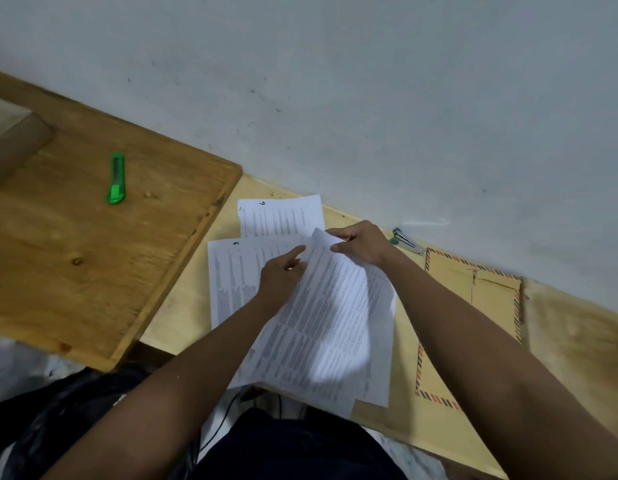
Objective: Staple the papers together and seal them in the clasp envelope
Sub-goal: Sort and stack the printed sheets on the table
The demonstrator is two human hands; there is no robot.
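A stack of printed white papers [330, 327] lies tilted on the pale wooden table [560, 334] in front of me. My right hand [361, 244] pinches the stack's far top corner. My left hand [283, 275] holds the stack's left edge, with its index finger stretched toward that corner. Two more printed sheets lie flat beyond: one marked 3 [231, 271] under my left hand, one marked 6 [280, 216] behind it. A small grey-green stapler [406, 241] sits by the wall, just right of my right hand. The brown clasp envelope [480, 310] with striped edges lies flat to the right.
A darker wooden board [75, 237] adjoins the table on the left, bearing a green utility knife [116, 179] and a cardboard box [9, 140] at the far left edge. A grey wall [370, 98] runs close behind everything. Dark cloth and a cable lie near my lap.
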